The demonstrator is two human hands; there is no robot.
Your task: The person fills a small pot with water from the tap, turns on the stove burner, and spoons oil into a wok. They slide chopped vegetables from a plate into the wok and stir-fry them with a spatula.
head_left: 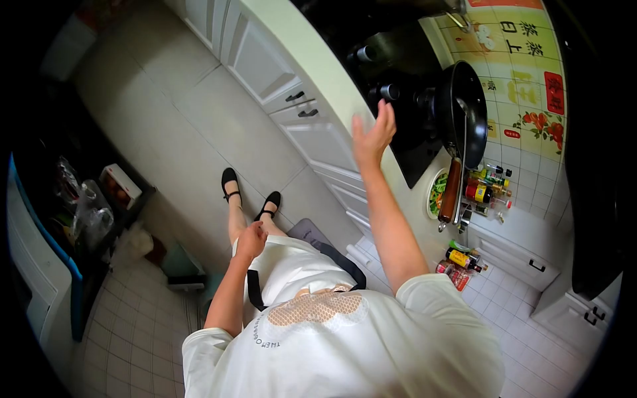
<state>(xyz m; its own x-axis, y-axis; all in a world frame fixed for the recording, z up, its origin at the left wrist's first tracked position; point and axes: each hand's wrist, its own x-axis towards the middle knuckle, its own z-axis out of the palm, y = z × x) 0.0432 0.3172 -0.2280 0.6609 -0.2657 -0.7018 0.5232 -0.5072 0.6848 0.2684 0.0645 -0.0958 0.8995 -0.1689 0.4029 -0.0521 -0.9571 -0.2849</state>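
My right hand [375,136] is over the counter's front edge, its fingers apart and holding nothing. Its fingertips are near a stove knob [389,91], but I cannot tell whether they touch it. A second knob [365,53] sits farther along the black glass cooktop [415,142]. On the burner stands a black wok [474,93], its wooden handle [452,189] pointing toward my right side. A long metal-handled utensil [464,136] rests in the wok. My left hand [252,240] hangs by my thigh, fingers loosely curled, with nothing visible in it.
A plate of cut green and orange vegetables [436,194] stands beside the cooktop, under the wok handle. Several sauce bottles [481,192] cluster by the tiled wall. White cabinets [265,60] run below the counter. At left, a dark shelf holds plastic bags [93,215] and a box [121,184].
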